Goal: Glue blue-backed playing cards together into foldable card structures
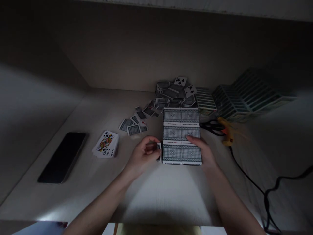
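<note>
A block made of playing cards (172, 133), patterned backs up in three rows of two, lies at the middle of the table. My left hand (144, 153) pinches a small folded card (159, 151) upright against the block's left side. On the block's right side rests my right hand (201, 148), thumb on top and the other fingers hidden behind the edge. Face up to the left is a stack of cards (105, 144) with a queen on top. Loose cards (134, 129) lie scattered beyond my left hand.
A black phone (63, 158) lies far left. Behind the block is a heap of folded cards (171, 91). Stacked card structures (254, 91) stand at the back right, near black scissors (212, 127) and a yellow glue gun (227, 132) with a black cable (246, 174).
</note>
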`<state>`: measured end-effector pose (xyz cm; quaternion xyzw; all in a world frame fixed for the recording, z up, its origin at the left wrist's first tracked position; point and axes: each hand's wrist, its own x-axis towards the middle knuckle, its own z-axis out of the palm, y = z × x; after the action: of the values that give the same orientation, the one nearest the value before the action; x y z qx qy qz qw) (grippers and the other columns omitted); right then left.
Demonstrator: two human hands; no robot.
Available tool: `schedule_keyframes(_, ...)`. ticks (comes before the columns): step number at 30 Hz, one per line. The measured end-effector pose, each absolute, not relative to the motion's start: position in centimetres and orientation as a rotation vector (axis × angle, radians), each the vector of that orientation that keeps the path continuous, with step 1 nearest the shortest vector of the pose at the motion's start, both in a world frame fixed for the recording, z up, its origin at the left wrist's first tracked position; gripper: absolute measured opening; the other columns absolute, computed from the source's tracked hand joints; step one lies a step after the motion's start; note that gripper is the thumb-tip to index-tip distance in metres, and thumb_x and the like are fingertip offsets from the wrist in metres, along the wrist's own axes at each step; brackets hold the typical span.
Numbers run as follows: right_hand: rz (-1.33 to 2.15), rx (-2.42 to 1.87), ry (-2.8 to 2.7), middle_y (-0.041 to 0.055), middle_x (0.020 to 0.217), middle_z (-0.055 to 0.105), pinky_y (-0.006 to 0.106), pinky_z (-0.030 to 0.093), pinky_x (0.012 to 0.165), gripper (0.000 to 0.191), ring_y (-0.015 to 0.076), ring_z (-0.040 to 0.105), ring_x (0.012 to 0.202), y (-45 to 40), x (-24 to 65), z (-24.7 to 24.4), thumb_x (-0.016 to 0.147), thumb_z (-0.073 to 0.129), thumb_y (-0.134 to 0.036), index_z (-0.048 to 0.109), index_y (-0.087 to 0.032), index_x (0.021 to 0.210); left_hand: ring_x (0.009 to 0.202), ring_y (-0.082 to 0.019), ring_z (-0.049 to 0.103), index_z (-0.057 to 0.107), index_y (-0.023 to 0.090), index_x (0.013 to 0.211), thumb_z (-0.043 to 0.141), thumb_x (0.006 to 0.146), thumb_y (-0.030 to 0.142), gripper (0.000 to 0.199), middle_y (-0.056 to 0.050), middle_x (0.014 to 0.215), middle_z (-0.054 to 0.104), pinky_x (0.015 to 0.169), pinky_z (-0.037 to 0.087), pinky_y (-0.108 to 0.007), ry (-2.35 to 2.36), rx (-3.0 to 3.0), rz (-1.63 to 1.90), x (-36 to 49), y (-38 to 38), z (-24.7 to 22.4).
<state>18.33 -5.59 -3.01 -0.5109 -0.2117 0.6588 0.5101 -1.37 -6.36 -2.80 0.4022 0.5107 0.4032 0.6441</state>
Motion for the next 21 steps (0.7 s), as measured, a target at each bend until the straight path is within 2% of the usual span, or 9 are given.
schedule_keyframes(6,1.581,-1.195,-0.536,0.0032,0.111,0.07,0.043,0.054,0.083,0.051,0.0306,0.065,0.102,-5.84,18.26,-3.0,0.066,0.074,-0.031,0.065,-0.023,0.115,0.072,-0.012,0.062,0.057,0.018,0.086,0.07,0.061,0.023,0.029,0.001,0.075,0.066,0.064,0.044,-0.021,1.14,0.924,0.918,-1.44,-6.37,-2.98)
schedule_keyframes(10,1.584,-1.194,-0.534,0.0034,0.11,0.071,0.045,0.053,0.086,0.056,0.0313,0.065,0.103,-5.84,18.19,-2.96,0.063,0.075,-0.03,0.064,-0.023,0.118,0.07,-0.012,0.062,0.056,0.018,0.086,0.069,0.062,0.022,0.028,0.002,0.074,0.066,0.063,0.044,-0.021,1.134,0.946,0.911,-1.44,-6.37,-2.96)
schedule_keyframes(15,1.561,-1.204,-0.531,0.0033,0.114,0.069,0.043,0.054,0.085,0.053,0.0307,0.065,0.104,-6.07,18.04,-2.75,0.066,0.074,-0.029,0.064,-0.023,0.117,0.072,-0.014,0.065,0.054,0.018,0.089,0.069,0.062,0.022,0.031,0.001,0.073,0.068,0.064,0.047,-0.022,1.142,0.924,0.906,-1.19,-6.48,-3.0)
schedule_keyframes(21,1.547,-1.212,-0.53,0.0043,0.113,0.07,0.043,0.055,0.082,0.055,0.0313,0.065,0.103,-6.12,17.96,-2.54,0.065,0.075,-0.028,0.063,-0.022,0.119,0.079,-0.017,0.068,0.055,0.015,0.098,0.069,0.063,0.024,0.038,-0.004,0.083,0.072,0.07,0.051,-0.026,1.171,0.865,0.905,-0.96,-6.74,-2.97)
